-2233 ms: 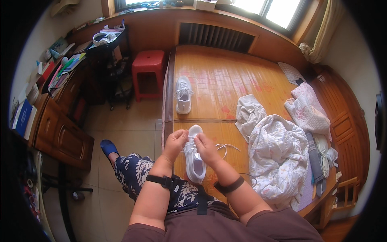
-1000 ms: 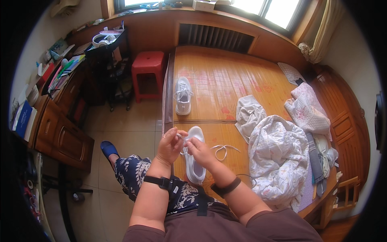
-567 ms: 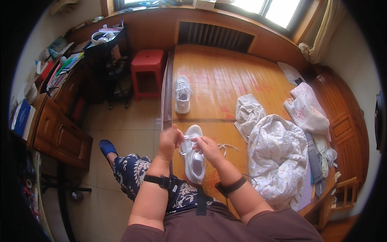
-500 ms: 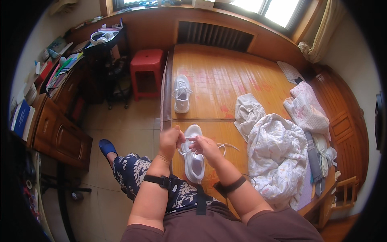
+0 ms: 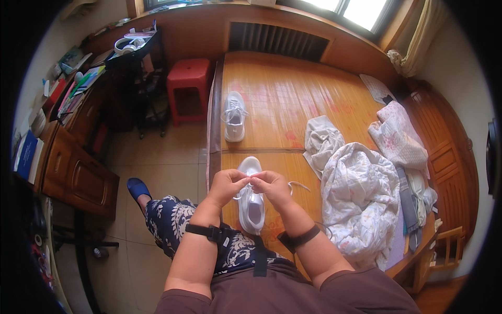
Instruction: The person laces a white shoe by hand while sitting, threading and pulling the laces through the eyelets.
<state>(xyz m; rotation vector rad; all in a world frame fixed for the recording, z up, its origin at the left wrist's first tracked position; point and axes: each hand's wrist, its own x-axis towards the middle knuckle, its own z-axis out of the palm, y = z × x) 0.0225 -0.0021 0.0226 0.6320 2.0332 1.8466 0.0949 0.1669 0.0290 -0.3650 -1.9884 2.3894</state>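
Note:
A white sneaker [image 5: 252,222] lies on the bed mat in front of me, its toe pointing away. Over its lacing my left hand [image 5: 226,186] and my right hand [image 5: 273,187] meet fingertip to fingertip, both closed in a pinch on the white shoelace. Only a bit of lace shows between the fingers. A loose lace end [image 5: 299,184] trails onto the mat beside my right hand. Farther off stands the other white sneaker [image 5: 234,132], with its lace on top; neither hand touches it.
A crumpled floral quilt [image 5: 361,204] and a beige cloth [image 5: 321,138] lie to the right on the bed mat [image 5: 282,99]. Left of the bed are a red stool [image 5: 189,89] and a wooden desk [image 5: 78,183] with books and papers. My foot wears a blue slipper [image 5: 138,188].
My hands have come together, fingertips now meeting over the shoe; before, they were slightly apart with lace stretched between them. Less of the loose lace end shows on the right.

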